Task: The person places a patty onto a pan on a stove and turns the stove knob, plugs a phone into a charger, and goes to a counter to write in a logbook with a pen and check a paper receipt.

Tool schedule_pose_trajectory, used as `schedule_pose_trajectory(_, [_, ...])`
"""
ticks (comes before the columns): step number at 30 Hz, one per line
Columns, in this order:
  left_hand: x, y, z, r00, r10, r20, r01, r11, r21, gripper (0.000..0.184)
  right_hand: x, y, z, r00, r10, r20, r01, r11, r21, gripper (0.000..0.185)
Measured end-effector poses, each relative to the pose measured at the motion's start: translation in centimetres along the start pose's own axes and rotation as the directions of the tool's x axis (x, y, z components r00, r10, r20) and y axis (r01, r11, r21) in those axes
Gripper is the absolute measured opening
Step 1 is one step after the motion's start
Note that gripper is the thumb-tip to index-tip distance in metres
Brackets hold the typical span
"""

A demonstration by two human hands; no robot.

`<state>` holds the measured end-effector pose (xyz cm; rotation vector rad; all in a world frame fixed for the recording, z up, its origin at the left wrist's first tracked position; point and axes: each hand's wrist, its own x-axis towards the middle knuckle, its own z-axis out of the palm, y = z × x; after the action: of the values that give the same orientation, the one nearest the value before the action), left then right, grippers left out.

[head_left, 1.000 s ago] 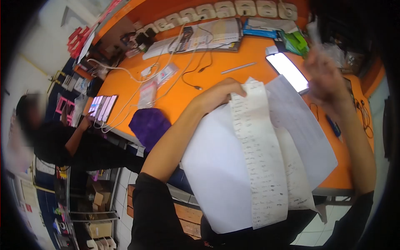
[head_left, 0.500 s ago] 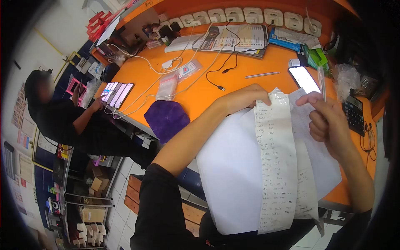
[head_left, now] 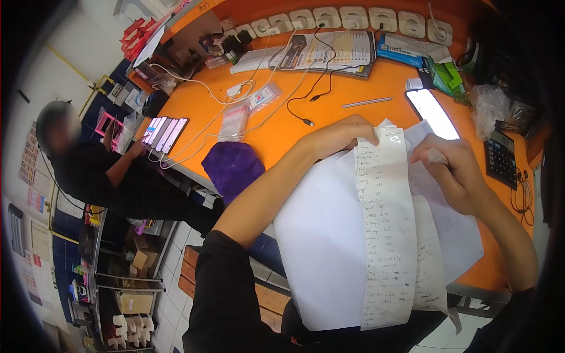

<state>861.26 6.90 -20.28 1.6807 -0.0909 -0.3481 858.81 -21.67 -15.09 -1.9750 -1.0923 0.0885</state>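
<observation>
My left hand is closed on the top of a long, narrow paper strip covered in a handwritten list. Beneath the strip are large white sheets and another written slip, resting over the table's near edge and my lap. My right hand is closed at the strip's upper right, over a sheet with faint writing. A pale, clear pen is in its fingers, mostly hidden, with one end showing. Just beyond that hand a lit phone lies on the table.
The orange table bears a silver pen, white cables, a purple cloth, small plastic bags and a calculator. Magazines lie below a row of sockets. To the left, a person touches one of several phones.
My right hand has moved down and left toward the strip, its fingers curling inward. The pen, upright before, is now tilted and mostly hidden. My left hand keeps its hold.
</observation>
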Motion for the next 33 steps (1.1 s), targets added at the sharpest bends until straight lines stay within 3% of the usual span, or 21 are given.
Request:
schedule_pose_trajectory(2, [0.0, 0.7, -0.7, 0.995, -0.002, 0.096, -0.003, 0.999, 0.047, 0.036, 0.5, 1.1, 0.0, 0.978, -0.21, 0.007, 0.209, 0.971, -0.117, 0.01])
schedule_pose_trajectory(3, [0.0, 1.0, -1.0, 0.981, -0.01, 0.195, -0.009, 0.996, 0.093, 0.036, 1.0, 1.9, 0.6, 0.98, -0.199, 0.008, 0.199, 0.973, -0.118, 0.01])
schedule_pose_trajectory(4, [-0.3, 1.0, -1.2, 0.992, 0.002, 0.128, -0.026, 0.982, 0.185, 0.035, 1.4, 2.9, 1.4, 0.923, -0.376, -0.08, 0.354, 0.913, -0.203, 0.01])
schedule_pose_trajectory(6, [-0.3, -0.2, -1.4, 0.993, 0.089, 0.073, -0.106, 0.957, 0.271, 0.032, 0.8, 3.4, 0.8, 0.794, -0.607, -0.038, 0.542, 0.734, -0.41, 0.015])
schedule_pose_trajectory(7, [0.4, -1.8, -1.7, 0.987, 0.158, 0.041, -0.163, 0.964, 0.211, 0.029, 0.4, 2.5, 0.2, 0.662, -0.749, 0.033, 0.636, 0.538, -0.554, 0.016])
schedule_pose_trajectory(8, [0.3, -1.8, -2.0, 0.99, 0.122, 0.073, -0.135, 0.969, 0.206, 0.028, -1.3, 0.6, -0.2, 0.723, -0.685, 0.091, 0.535, 0.472, -0.701, 0.019])
schedule_pose_trajectory(9, [0.2, -1.8, -2.1, 0.991, 0.086, 0.105, -0.106, 0.974, 0.202, 0.027, -2.6, -0.5, 0.4, 0.855, -0.517, -0.035, 0.297, 0.544, -0.785, 0.017])
schedule_pose_trajectory(10, [0.3, -2.2, -2.8, 0.984, 0.161, 0.07, -0.172, 0.964, 0.203, 0.028, -4.0, -2.4, 0.3, 0.966, -0.159, -0.205, -0.03, 0.715, -0.699, 0.017])
schedule_pose_trajectory(11, [0.7, -1.8, -2.2, 0.999, 0.033, -0.007, -0.032, 0.993, 0.111, 0.031, -5.5, -3.7, -1.1, 0.973, 0.017, -0.232, -0.165, 0.751, -0.64, 0.019])
schedule_pose_trajectory(12, [1.0, -2.1, -3.6, 0.999, -0.026, 0.031, 0.023, 0.996, 0.09, 0.033, -7.7, -3.5, -2.7, 0.961, 0.083, -0.262, -0.24, 0.719, -0.652, 0.019])
schedule_pose_trajectory(14, [0.8, -2.1, -2.6, 0.998, -0.04, -0.045, 0.039, 0.999, -0.022, 0.036, -12.1, -2.4, -5.7, 0.964, 0.142, -0.223, -0.228, 0.874, -0.428, 0.026])
schedule_pose_trajectory(18, [1.6, -2.2, -3.1, 1.0, -0.028, 0.011, 0.028, 0.999, -0.023, 0.037, -21.6, -3.7, -9.9, 0.808, 0.436, -0.396, -0.586, 0.665, -0.463, 0.026])
schedule_pose_trajectory(19, [0.6, -1.4, -2.5, 0.999, -0.034, 0.007, 0.034, 0.999, -0.01, 0.038, -23.6, -5.5, -10.0, 0.719, 0.567, -0.401, -0.695, 0.579, -0.426, 0.022])
schedule_pose_trajectory(20, [0.5, -1.0, -2.1, 0.999, -0.041, 0.0, 0.041, 0.999, 0.003, 0.039, -25.0, -6.7, -10.3, 0.612, 0.683, -0.398, -0.787, 0.479, -0.388, 0.018])
schedule_pose_trajectory(22, [0.6, -1.2, -2.0, 0.999, -0.043, -0.006, 0.043, 0.999, -0.004, 0.04, -28.0, -7.5, -10.8, 0.556, 0.801, -0.222, -0.802, 0.446, -0.399, 0.021])
schedule_pose_trajectory(26, [1.0, -1.8, -2.9, 0.999, -0.007, -0.04, 0.007, 1.0, 0.019, 0.039, -30.1, -6.6, -9.6, 0.564, 0.807, -0.174, -0.811, 0.501, -0.303, 0.018])
schedule_pose_trajectory(29, [0.8, -1.6, -2.7, 1.0, -0.024, -0.006, 0.024, 0.999, 0.035, 0.038, -29.6, -3.6, -9.5, 0.622, 0.722, -0.304, -0.782, 0.551, -0.292, 0.019])
schedule_pose_trajectory(31, [0.5, -1.3, -2.3, 0.999, -0.051, 0.01, 0.051, 0.998, 0.032, 0.038, -27.5, -1.0, -10.0, 0.621, 0.634, -0.461, -0.783, 0.472, -0.405, 0.019])
schedule_pose_trajectory(32, [0.3, -1.1, -1.8, 0.999, -0.047, -0.006, 0.047, 0.998, 0.036, 0.038, -26.3, -0.6, -10.3, 0.633, 0.626, -0.456, -0.774, 0.485, -0.407, 0.019])
schedule_pose_trajectory(33, [0.2, -1.0, -1.4, 0.999, -0.047, -0.005, 0.047, 0.998, 0.033, 0.038, -24.8, -0.1, -10.7, 0.663, 0.514, -0.544, -0.746, 0.509, -0.429, 0.018])
